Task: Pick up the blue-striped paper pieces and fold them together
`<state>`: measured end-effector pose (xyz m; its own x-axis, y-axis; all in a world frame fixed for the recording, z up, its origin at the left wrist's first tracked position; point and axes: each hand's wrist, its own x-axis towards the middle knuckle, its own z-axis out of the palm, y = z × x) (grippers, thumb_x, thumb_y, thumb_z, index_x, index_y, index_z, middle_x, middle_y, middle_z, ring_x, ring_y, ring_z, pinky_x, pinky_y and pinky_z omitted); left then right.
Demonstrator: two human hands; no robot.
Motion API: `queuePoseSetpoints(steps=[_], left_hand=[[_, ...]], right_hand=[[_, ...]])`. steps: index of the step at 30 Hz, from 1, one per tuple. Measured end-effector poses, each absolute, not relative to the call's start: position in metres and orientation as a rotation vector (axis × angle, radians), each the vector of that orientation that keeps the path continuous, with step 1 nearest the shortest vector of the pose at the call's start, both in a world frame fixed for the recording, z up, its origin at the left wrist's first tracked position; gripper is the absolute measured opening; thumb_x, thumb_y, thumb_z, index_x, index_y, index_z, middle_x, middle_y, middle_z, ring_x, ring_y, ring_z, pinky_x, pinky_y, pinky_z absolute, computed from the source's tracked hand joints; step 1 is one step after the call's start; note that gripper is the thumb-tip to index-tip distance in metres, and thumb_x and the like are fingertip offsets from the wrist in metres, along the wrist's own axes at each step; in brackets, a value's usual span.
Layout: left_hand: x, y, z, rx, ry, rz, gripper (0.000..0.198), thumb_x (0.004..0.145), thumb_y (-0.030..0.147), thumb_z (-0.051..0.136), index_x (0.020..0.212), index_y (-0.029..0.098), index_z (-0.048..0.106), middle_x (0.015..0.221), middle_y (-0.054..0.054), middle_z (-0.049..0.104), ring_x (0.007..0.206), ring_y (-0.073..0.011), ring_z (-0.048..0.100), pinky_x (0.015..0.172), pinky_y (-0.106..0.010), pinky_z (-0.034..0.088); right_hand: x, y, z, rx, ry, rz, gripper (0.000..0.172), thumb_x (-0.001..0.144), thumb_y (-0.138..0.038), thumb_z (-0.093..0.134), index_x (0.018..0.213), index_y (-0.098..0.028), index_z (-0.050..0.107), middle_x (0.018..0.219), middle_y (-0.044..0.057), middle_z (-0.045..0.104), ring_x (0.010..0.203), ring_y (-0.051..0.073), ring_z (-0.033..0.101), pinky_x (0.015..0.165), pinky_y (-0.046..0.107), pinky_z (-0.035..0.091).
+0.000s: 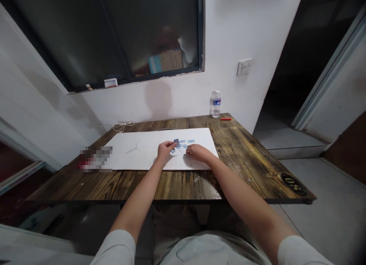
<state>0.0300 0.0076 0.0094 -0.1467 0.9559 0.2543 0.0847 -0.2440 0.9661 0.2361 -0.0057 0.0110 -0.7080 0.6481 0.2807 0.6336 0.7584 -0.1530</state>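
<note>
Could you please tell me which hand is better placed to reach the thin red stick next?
Probably the right hand: it is nearer the thin red stick, while the left hand is farther off and pinches a small dark-blue piece.

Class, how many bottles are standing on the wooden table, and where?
1. The clear bottle with a blue label stands at the table's back edge near the wall, beyond the white panel and left of a slim red object. No others show.
</note>
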Motion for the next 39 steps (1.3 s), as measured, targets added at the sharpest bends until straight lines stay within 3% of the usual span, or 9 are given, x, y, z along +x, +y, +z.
queuePoseSetpoints(steps=[5, 14, 21, 33, 36, 39], left_hand=[[0.031, 0.006, 0.009, 1.407, 1.255, 1.455, 0.042, 0.046, 0.046, 0.087, 0.071, 0.014, 0.073, 0.064, -0.004, 0.069, 0.052, -0.0122, 0.056, 0.054, -0.025, 0.044], [0.033, 0.005, 0.006, 1.507, 1.227, 1.324, 0.036, 0.053, 0.043, 0.086, 0.070, 0.015, 0.073, 0.062, -0.004, 0.068, 0.055, -0.0147, 0.059, 0.057, -0.027, 0.046], [0.032, 0.004, 0.006, 1.565, 1.191, 1.228, 0.037, 0.053, 0.046, 0.086, 0.068, 0.015, 0.072, 0.060, -0.003, 0.067, 0.056, -0.0160, 0.060, 0.059, -0.027, 0.046], [0.034, 0.000, 0.008, 1.580, 1.172, 1.261, 0.036, 0.054, 0.047, 0.085, 0.066, 0.016, 0.072, 0.058, -0.004, 0.067, 0.057, -0.0172, 0.061, 0.060, -0.028, 0.046], [0.032, 0.001, 0.009, 1.518, 1.199, 1.376, 0.037, 0.055, 0.047, 0.085, 0.069, 0.016, 0.072, 0.058, -0.003, 0.066, 0.055, -0.0153, 0.059, 0.057, -0.027, 0.045], [0.029, 0.003, 0.010, 1.452, 1.204, 1.490, 0.036, 0.055, 0.046, 0.085, 0.070, 0.015, 0.071, 0.060, -0.002, 0.066, 0.054, -0.0136, 0.058, 0.057, -0.026, 0.045]], right_hand=[[0.231, -0.001, 0.005, -1.077, -2.301, 0.235, 0.015, 0.081, -0.009, 0.058, 0.073, -0.016, 0.069, 0.079, 0.006, 0.070, 0.072, 0.015, 0.060, 0.067, 0.023, 0.038], [0.217, 0.006, -0.007, -1.045, -1.596, 0.844, 0.012, 0.082, -0.024, 0.058, 0.075, -0.018, 0.067, 0.056, -0.003, 0.064, 0.050, 0.012, 0.061, 0.058, 0.022, 0.045], [0.211, 0.002, -0.009, -1.022, -1.483, 0.894, 0.014, 0.076, -0.032, 0.064, 0.073, -0.018, 0.066, 0.063, 0.000, 0.067, 0.059, 0.016, 0.066, 0.059, 0.024, 0.048], [0.200, 0.001, -0.009, -0.885, -1.327, 1.117, 0.034, 0.068, -0.049, 0.073, 0.073, -0.017, 0.061, 0.057, -0.001, 0.061, 0.053, 0.014, 0.058, 0.056, 0.027, 0.050], [0.197, -0.004, -0.007, -0.916, -1.332, 1.038, 0.038, 0.070, -0.052, 0.072, 0.081, -0.019, 0.059, 0.062, -0.002, 0.061, 0.054, 0.014, 0.059, 0.056, 0.028, 0.050], [0.194, -0.013, -0.003, -0.934, -1.630, 0.831, 0.029, 0.077, -0.046, 0.070, 0.076, -0.019, 0.059, 0.071, 0.000, 0.065, 0.066, 0.016, 0.061, 0.066, 0.029, 0.049]])
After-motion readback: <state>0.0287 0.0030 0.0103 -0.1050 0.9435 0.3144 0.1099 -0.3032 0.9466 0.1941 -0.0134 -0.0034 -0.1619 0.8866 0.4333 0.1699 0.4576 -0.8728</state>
